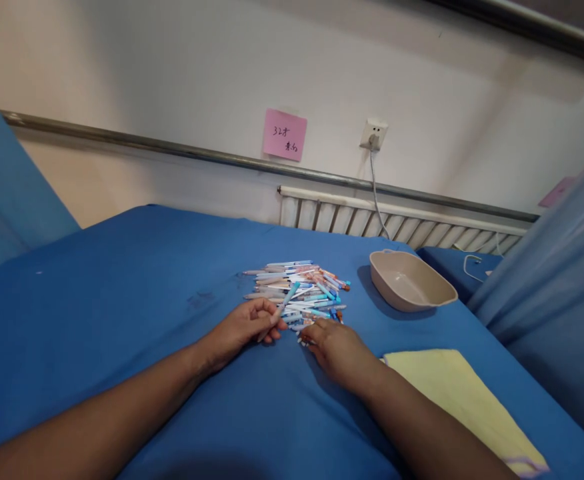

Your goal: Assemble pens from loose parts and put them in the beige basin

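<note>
A pile of pens (297, 283) lies in the middle of a blue-covered table (137, 300), many white or pale with blue, orange and brown ends. Between thumb and fingers, my left hand (257, 320) grips a pen (289, 298) with a light-blue end, tilted up to the right in front of the pile. My right hand (329, 347) rests at the pile's near right edge, fingers bent down among small white pieces (302, 340). Its fingertips are partly hidden, so what they hold, if anything, cannot be made out.
A beige plastic basin (409, 280) stands right of the pile. Nearer, a folded yellow cloth (452, 387) lies beside my right forearm. Behind the table are a white radiator (352, 217), a metal rail (182, 152) and a plugged-in socket (373, 135). Blue curtains (552, 280) hang at both sides.
</note>
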The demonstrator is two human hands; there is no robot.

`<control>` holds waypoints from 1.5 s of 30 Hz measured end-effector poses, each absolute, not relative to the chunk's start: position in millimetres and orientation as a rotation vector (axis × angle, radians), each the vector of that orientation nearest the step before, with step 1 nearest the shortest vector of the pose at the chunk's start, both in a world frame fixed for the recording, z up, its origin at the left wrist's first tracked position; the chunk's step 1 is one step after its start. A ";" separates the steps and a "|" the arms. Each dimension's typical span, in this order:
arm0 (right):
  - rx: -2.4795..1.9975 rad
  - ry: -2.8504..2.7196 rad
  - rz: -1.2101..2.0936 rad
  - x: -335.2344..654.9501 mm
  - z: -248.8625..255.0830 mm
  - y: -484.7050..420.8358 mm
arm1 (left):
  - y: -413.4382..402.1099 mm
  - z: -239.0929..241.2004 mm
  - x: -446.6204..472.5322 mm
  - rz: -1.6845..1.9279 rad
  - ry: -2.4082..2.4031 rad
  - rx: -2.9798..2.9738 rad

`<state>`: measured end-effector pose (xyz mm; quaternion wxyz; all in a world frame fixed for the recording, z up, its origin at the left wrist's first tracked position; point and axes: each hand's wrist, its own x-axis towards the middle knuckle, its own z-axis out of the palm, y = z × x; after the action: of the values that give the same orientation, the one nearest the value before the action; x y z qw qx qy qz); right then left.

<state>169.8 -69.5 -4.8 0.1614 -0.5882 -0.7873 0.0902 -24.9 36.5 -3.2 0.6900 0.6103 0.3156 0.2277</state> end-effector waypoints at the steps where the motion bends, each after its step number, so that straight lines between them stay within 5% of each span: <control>1: -1.695 -2.265 0.240 168.8 -5.5 -68.5 | 36.8 -3.7 -24.7 0.505 0.705 1.364; 15: -1.610 -2.330 0.158 173.2 -8.7 -63.1 | 38.5 -7.6 -24.4 0.506 0.733 1.357; 28: -1.079 -1.011 1.023 185.1 -29.2 -36.5 | 33.8 -3.9 -21.7 0.450 0.729 1.409; 45: -0.917 -0.822 1.076 184.9 -21.8 -38.7 | 35.6 -9.7 -24.2 0.379 0.693 1.491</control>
<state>184.9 -38.7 -21.8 0.6839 -0.4092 -0.3668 0.4800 -24.2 35.6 -9.7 0.6646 0.6603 0.3069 0.1678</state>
